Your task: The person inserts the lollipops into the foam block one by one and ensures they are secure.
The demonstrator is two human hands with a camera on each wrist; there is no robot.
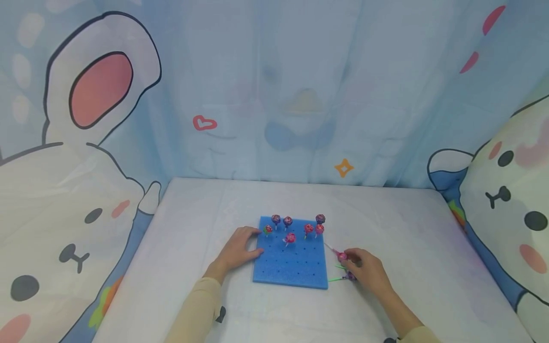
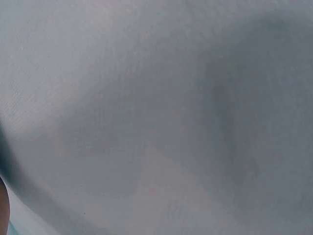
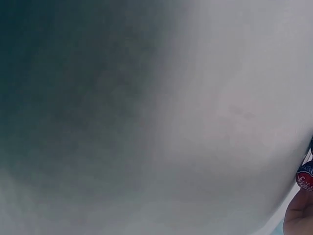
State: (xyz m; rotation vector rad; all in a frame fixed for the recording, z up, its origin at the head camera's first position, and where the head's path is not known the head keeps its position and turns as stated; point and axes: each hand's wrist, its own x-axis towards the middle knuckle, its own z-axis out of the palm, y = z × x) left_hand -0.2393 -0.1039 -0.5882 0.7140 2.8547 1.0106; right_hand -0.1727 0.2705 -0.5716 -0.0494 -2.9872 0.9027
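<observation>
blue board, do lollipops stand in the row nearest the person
No, the standing lollipops are all toward the far side of the blue board.

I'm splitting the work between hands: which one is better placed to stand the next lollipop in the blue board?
Probably the right hand: it pinches a pink lollipop beside the blue board, stick pointing toward it. The left hand holds no lollipop; it touches the board's left edge.

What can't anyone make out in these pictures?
- Head view: purple lollipop, partly hidden by the right hand.
- Head view: any lettering on lollipops in the blue board, too small.
- Left wrist: left hand, mostly cut off by the left edge.
- Right wrist: red-and-blue candy, cut off by the right edge.
</observation>
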